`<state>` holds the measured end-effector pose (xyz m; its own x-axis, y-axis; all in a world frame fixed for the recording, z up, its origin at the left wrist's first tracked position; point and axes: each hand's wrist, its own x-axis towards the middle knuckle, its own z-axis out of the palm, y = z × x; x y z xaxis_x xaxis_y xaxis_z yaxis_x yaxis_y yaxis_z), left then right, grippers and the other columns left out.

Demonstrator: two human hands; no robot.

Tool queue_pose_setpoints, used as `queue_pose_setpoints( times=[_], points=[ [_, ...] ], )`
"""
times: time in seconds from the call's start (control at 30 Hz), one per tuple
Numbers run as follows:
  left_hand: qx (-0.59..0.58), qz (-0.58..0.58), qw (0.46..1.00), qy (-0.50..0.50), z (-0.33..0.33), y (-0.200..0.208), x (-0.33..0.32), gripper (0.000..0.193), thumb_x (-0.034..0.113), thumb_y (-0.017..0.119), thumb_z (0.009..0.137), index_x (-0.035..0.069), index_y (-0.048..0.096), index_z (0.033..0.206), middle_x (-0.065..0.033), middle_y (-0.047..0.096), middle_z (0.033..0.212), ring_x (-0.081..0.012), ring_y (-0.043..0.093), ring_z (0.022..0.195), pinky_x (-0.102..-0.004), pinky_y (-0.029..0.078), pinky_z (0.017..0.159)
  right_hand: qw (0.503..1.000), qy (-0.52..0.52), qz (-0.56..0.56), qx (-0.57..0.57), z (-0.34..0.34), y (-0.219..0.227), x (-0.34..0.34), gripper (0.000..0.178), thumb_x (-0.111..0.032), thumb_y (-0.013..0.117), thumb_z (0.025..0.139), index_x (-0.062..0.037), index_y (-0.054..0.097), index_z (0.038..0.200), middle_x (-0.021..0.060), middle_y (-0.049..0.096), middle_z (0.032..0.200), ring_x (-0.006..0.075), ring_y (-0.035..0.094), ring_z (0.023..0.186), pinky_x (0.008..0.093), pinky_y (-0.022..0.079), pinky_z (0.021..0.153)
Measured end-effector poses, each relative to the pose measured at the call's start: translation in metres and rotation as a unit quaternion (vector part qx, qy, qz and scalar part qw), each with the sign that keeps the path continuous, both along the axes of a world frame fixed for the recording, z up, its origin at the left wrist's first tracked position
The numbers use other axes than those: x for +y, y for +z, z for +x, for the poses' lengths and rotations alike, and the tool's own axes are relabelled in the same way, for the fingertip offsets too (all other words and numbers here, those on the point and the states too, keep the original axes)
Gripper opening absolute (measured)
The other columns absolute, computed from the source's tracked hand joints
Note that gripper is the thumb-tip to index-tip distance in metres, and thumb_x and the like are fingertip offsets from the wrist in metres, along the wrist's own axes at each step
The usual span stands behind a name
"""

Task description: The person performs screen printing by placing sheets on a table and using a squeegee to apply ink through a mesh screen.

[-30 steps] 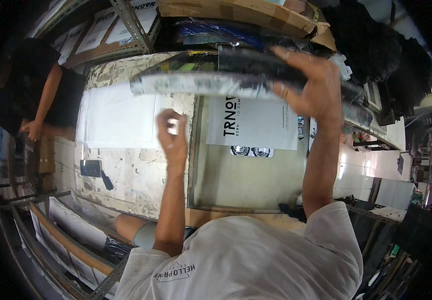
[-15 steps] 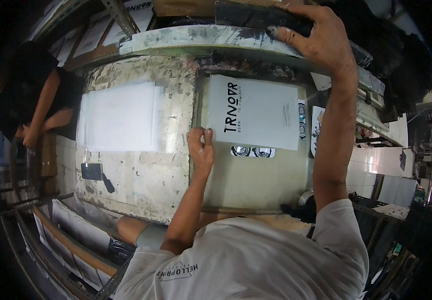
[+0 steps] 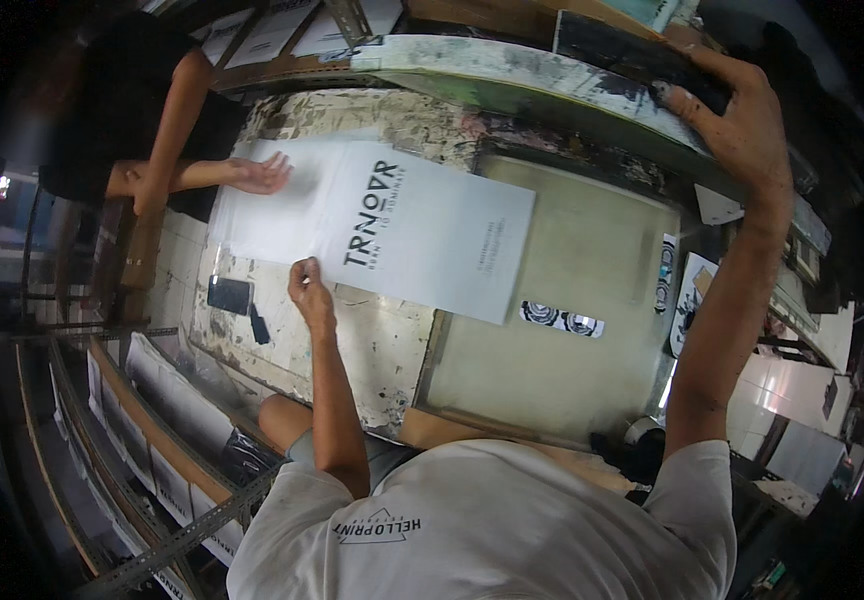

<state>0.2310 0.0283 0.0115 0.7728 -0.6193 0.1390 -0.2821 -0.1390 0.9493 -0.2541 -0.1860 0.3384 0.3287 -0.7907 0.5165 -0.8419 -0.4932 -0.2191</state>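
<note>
Printed sheet [image 3: 422, 232]: white, rectangular, dark lettering across its middle. It lies flat on the stained worktable [image 3: 372, 350], and its long axis runs from the near-left corner away to the far right, tilted against the table edge. One end overlaps a stack of blank white sheets [image 3: 262, 205]; the other end reaches over the pale flat bed [image 3: 552, 340] to the right.

Left hand [image 3: 310, 290]: fingers curled at the sheet's near edge, close to its left end, apparently pinching or pressing that edge; whether the edge is truly gripped cannot be told. The sheet spreads up and to the right from this hand, so most of its length lies beyond the fingertips. This is the nearer hand to the sheet.

Right hand [image 3: 742, 130]: raised, arm stretched out, fingers spread and hooked over the rim of the screen frame [image 3: 552, 75], which it holds tilted up above the far side of the bed. The sheet lies well below and to the left of this hand, apart from it.

Second person's hand [image 3: 262, 175]: palm flat on the blank stack, beyond the left hand.

Dark phone [image 3: 229, 295]: just left of the left hand, on the table.

Black-and-white printed strips [image 3: 562, 320]: right of the sheet's far corner.
</note>
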Motion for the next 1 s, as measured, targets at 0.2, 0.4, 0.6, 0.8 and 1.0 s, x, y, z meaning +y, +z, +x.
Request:
queue_pose_setpoints(
  times=[0.2, 0.4, 0.6, 0.8, 1.0],
  points=[
    [-0.281, 0.083, 0.929, 0.225, 0.076, 0.001, 0.027, 0.03, 0.023, 0.062, 0.097, -0.005, 0.066, 0.106, -0.0162, 0.065, 0.101, -0.0302, 0.06, 0.09, -0.0403, 0.047, 0.085, 0.999, 0.046, 0.001, -0.028, -0.005, -0.003, -0.014, 0.053, -0.045, 0.083, 0.076, -0.0133, 0.075, 0.117, 0.0179, 0.073, 0.11, 0.0302, 0.071, 0.099, 0.0432, 0.053, 0.089],
    [-0.432, -0.063, 0.895, 0.096, -0.001, 0.063, -0.006, 0.037, 0.017, 0.072, 0.089, -0.001, 0.065, 0.12, -0.0179, 0.068, 0.112, -0.0388, 0.059, 0.111, -0.0512, 0.043, 0.099, 0.999, 0.022, -0.027, -0.007, -0.003, 0.002, -0.007, 0.056, -0.045, 0.084, 0.074, -0.0105, 0.075, 0.118, 0.0196, 0.072, 0.113, 0.0336, 0.069, 0.104, 0.0427, 0.051, 0.094],
    [-0.393, 0.128, 0.905, -0.104, -0.046, 0.021, -0.031, 0.039, 0.02, 0.068, 0.092, 0.004, 0.066, 0.127, -0.0143, 0.062, 0.138, -0.037, 0.044, 0.14, -0.0509, 0.028, 0.114, 0.998, 0.048, 0.029, -0.023, 0.0, 0.008, -0.006, 0.054, -0.042, 0.083, 0.076, -0.0084, 0.074, 0.118, 0.0191, 0.072, 0.113, 0.0317, 0.069, 0.106, 0.0406, 0.051, 0.093],
    [-0.326, 0.185, 0.925, -0.056, -0.035, -0.027, -0.026, 0.031, 0.026, 0.071, 0.088, 0.007, 0.075, 0.112, -0.0101, 0.066, 0.133, -0.0392, 0.039, 0.143, -0.0568, 0.019, 0.117, 0.999, 0.033, 0.002, -0.014, 0.005, 0.009, 0.0, 0.056, -0.043, 0.083, 0.075, -0.0078, 0.074, 0.117, 0.0189, 0.072, 0.113, 0.0307, 0.069, 0.106, 0.0402, 0.051, 0.094],
    [-0.221, 0.079, 0.972, -0.02, -0.018, -0.03, -0.036, 0.017, 0.018, 0.076, 0.084, 0.004, 0.077, 0.091, -0.0103, 0.076, 0.105, -0.032, 0.058, 0.124, -0.0521, 0.025, 0.118, 1.0, 0.011, -0.004, -0.01, 0.003, 0.005, -0.005, 0.06, -0.047, 0.084, 0.074, -0.0084, 0.074, 0.119, 0.0196, 0.071, 0.116, 0.0324, 0.068, 0.107, 0.042, 0.05, 0.094]
  ],
)
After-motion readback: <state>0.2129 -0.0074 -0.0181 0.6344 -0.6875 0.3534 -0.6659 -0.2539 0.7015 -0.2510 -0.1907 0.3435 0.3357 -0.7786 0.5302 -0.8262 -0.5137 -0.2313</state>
